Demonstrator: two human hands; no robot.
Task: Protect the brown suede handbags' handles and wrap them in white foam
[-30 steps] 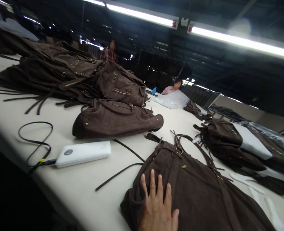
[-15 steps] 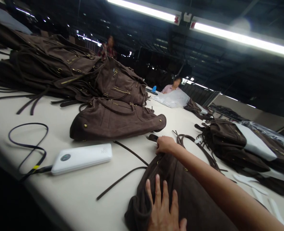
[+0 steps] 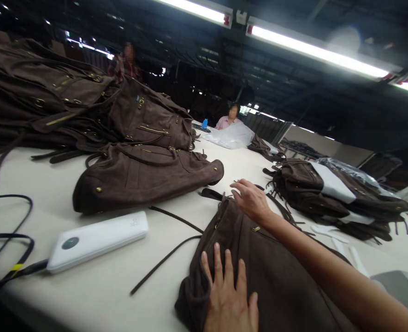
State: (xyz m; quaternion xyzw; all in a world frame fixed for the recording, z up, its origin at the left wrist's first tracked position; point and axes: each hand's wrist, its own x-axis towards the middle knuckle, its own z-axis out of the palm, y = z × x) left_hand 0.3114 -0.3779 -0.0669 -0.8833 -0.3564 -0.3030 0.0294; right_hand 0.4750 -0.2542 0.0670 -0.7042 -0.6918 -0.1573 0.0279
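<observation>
A dark brown bag (image 3: 276, 272) lies on the white table (image 3: 96, 295) at the bottom centre, with thin straps trailing left from it. My left hand (image 3: 229, 293) rests flat on the bag, fingers spread. Just above the bag's upper edge is my right hand (image 3: 252, 199), its fingers apart and bent, with nothing held. A dark strap loop (image 3: 211, 193) sticks out from the bag's top corner, left of my right hand. Another brown bag (image 3: 148, 177) lies beyond, at the left.
A white power bank (image 3: 98, 240) with a black cable lies at the left. Brown bags are piled at the back left (image 3: 51, 97) and at the right (image 3: 331, 198), the latter with white paper. Two people are in the background.
My right hand has let go of the strap at the bag's top corner and moved a little right. My left hand stays on the bag. The camera view has turned to the right.
</observation>
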